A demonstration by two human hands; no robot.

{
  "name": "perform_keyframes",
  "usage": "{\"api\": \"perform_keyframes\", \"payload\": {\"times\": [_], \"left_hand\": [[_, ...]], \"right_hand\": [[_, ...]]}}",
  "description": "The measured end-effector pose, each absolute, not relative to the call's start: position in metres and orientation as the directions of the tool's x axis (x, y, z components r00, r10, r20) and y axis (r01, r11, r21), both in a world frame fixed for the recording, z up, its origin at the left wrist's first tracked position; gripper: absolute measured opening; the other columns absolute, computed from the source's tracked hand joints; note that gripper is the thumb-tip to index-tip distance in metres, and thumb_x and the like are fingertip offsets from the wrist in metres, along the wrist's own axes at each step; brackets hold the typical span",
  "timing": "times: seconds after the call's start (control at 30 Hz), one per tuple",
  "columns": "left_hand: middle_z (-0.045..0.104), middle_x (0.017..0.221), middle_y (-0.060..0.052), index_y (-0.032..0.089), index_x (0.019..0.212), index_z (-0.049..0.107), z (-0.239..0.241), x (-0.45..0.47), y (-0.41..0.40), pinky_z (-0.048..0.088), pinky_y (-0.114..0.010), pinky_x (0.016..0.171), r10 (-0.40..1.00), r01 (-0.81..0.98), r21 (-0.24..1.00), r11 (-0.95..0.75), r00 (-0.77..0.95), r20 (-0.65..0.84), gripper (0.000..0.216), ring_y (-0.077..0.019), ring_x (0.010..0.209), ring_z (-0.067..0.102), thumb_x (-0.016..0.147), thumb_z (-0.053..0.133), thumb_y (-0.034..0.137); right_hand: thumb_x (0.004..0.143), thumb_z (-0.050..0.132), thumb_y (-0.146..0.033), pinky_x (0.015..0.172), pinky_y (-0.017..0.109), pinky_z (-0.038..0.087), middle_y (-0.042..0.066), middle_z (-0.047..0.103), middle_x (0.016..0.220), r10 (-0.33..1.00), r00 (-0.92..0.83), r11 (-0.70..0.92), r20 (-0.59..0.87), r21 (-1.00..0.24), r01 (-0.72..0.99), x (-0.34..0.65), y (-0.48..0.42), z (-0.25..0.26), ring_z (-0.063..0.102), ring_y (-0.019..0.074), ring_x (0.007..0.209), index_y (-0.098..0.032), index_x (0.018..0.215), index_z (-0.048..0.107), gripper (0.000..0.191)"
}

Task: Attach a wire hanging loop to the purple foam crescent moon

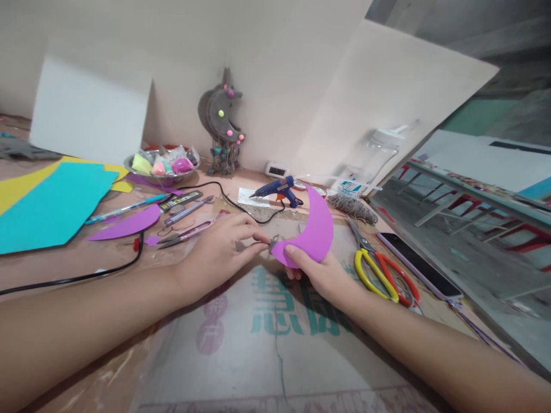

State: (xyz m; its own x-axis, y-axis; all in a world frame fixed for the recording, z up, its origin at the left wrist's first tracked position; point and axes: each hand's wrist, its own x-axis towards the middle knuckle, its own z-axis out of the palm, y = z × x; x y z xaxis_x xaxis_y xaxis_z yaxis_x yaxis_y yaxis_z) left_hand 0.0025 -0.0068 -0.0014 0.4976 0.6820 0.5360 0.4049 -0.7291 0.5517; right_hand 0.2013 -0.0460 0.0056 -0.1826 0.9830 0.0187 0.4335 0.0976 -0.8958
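A purple paper crescent (319, 226) stands tilted above the mat, its lower tip pointing left. My right hand (316, 269) is closed on its lower part, thumb on the front face and fingers behind. At that tip, grey yarn (272, 245) is wound round the paper, with a small loop standing up. My left hand (230, 244) pinches the yarn at the tip between thumb and forefinger. A thin grey strand (280, 367) runs down over the printed plastic sheet (206, 367) below my hands.
A blue glue gun (278, 190) lies behind my hands. To the right are scissors (381, 269), a phone (417, 264) and a grey yarn bundle (353, 209). Cyan card (55, 206), a purple offcut (129, 223) and a clay bowl (163, 172) are left. A decorated grey moon (221, 117) stands behind.
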Motion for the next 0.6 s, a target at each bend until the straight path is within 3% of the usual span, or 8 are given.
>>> {"api": "perform_keyframes", "payload": {"times": [0.43,0.6], "left_hand": [[0.063,0.089,-0.004,0.017,0.089,0.066,-0.0022,0.0024,-0.0044,0.042,-0.031,0.079,0.62,0.432,0.449,-0.782,0.606,0.498,0.016,-0.0165,0.087,0.055,0.088,0.053,0.024],[0.063,0.089,-0.004,0.017,0.088,0.066,-0.0023,0.0014,-0.0043,0.041,-0.033,0.08,0.564,0.447,0.345,-0.825,0.655,0.502,0.018,-0.0177,0.086,0.054,0.088,0.051,0.027]], "right_hand": [[0.087,0.043,-0.039,0.053,0.023,0.04,-0.002,0.049,0.054,0.966,-0.257,0.154,0.036,-0.875,0.458,0.2017,-0.0463,0.0035,0.047,0.0107,0.052,-0.018,0.062,0.05,0.033],[0.087,0.043,-0.039,0.053,0.024,0.041,-0.002,0.051,0.056,0.965,-0.262,0.146,0.01,-0.85,0.507,0.203,-0.0466,0.0023,0.049,0.0114,0.053,-0.018,0.066,0.052,0.031]]}}
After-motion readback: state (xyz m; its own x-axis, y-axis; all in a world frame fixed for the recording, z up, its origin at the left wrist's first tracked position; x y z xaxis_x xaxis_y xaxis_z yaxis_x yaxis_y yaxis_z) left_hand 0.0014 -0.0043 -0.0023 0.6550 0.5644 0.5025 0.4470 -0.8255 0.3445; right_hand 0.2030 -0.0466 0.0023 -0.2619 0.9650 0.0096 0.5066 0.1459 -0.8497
